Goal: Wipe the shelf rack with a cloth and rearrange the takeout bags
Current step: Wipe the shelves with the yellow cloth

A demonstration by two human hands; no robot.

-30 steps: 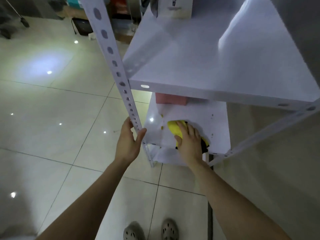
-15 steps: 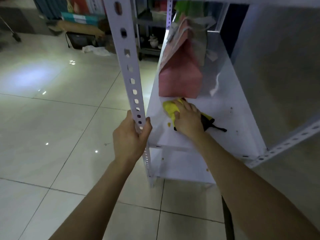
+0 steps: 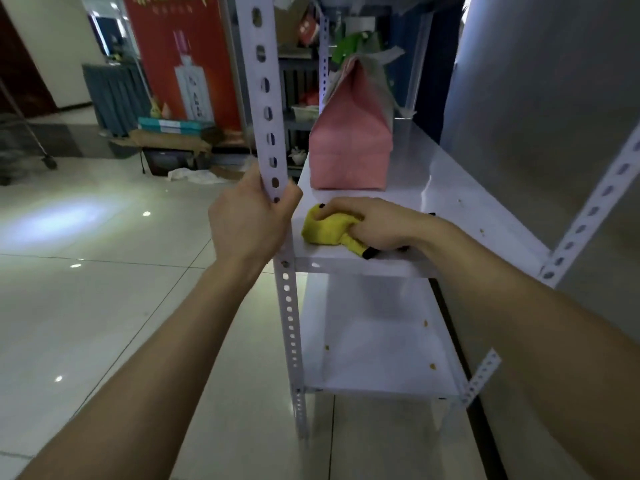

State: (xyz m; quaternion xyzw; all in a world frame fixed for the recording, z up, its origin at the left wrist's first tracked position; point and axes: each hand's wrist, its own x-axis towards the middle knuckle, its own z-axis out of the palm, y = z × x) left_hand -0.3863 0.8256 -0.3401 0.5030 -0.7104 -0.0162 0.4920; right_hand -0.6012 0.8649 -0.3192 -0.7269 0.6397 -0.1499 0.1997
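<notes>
Head view: over the last second the camera has dropped from above the upper board to the level of the middle shelf [image 3: 450, 188]. The yellow cloth [image 3: 323, 229] has travelled with the stroke; half a second ago it lay close against the base of the pink bag [image 3: 348, 147], and it now sits at the shelf's front-left corner, just beside the post [image 3: 268, 109] and clear of the bag. The right hand [image 3: 379, 225] lies on top of the cloth with its fingers curled into the bunched fabric, pressing it to the shelf. The left hand [image 3: 251, 220] has not let go; its fingers and thumb are wrapped round the perforated post, steadying the rack. I judge the wiping to be mid-way: this stroke has reached the front edge, yet the bag stands on the back half, so the patch under it is unwiped and the rearranging not yet begun.

Counted: two hands; one cloth, yellow with black trim; one pink bag plainly on this shelf, with something green and white behind it that I cannot tell to be a bag; two brown specks near the shelf's right edge; three crumbs [image 3: 432, 366] on the lower shelf [image 3: 381, 341]; three perforated posts in sight.
</notes>
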